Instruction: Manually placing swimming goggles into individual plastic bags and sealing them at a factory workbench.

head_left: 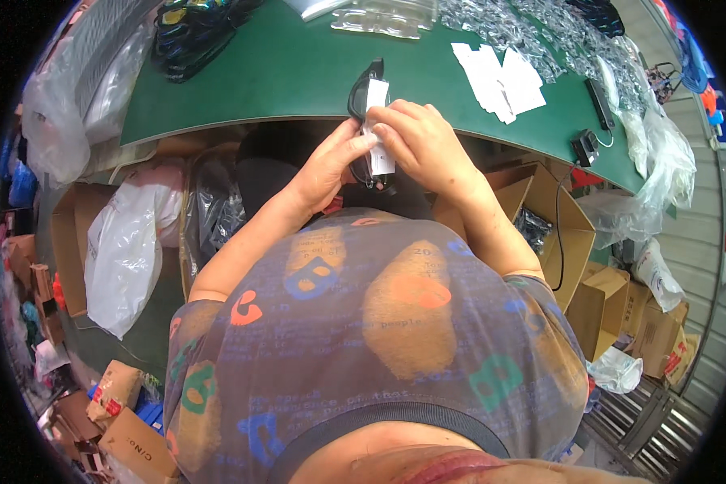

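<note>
- While the left hand [328, 165] pinches the black glasses [358, 97] between nearly closed thumb and fingers, the right hand [424, 147], fingers curled close, holds the white strip [377, 93].
- The black glasses: between both hands' fingers, jutting beyond the fingertips.
</note>
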The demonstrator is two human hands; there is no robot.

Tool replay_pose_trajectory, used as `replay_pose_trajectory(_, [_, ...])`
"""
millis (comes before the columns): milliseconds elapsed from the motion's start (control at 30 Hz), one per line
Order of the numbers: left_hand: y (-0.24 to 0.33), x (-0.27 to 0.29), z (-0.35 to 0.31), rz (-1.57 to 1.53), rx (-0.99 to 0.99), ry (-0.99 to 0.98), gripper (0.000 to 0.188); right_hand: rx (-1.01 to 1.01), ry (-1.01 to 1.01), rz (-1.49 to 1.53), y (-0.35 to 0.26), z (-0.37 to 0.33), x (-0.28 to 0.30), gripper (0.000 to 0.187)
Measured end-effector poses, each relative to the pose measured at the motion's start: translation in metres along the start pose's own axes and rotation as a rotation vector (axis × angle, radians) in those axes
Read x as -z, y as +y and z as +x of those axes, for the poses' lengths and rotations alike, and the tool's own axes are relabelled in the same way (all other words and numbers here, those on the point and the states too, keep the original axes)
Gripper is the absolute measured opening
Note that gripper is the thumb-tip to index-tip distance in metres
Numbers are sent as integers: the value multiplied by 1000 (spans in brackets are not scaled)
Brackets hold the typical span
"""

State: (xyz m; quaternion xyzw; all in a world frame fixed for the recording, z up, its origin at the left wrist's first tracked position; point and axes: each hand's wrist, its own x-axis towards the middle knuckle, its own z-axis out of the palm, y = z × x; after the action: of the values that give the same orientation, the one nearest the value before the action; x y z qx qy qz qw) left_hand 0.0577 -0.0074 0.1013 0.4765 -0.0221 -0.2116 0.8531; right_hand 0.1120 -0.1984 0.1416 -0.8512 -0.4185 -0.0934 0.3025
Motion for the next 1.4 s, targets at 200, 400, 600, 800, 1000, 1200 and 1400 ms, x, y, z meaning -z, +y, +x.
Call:
replay_pose_trajectory(200, [-12, 7, 8, 105, 10, 95, 41, -86, -17, 51, 7, 4, -7, 22])
replay_pose_trajectory(400, [-2, 13, 2, -106, 69, 108, 33, -17, -25, -98, 5, 16, -7, 19])
replay_pose_trajectory(600, [-2, 9, 1, -157, 32, 94, 43, -20, 40, -123, -5, 14, -13, 20])
replay_pose_trajectory(800, [8, 9, -11, 34, 68, -50, 62, -94, 6, -11, 2, 17, -9, 19])
replay_pose_trajectory(1000, [-8, 16, -7, 86, -13, -2, 57, -150, -56, 199, 7, 16, -10, 20])
replay_pose_trajectory(1200, [-7, 13, -11, 145, -49, 50, 54, -112, -101, 287, 4, 16, -4, 24])
replay_pose_trajectory(1400, [7, 14, -14, -318, 140, -107, 61, -153, -140, 318, 1, 12, -3, 27])
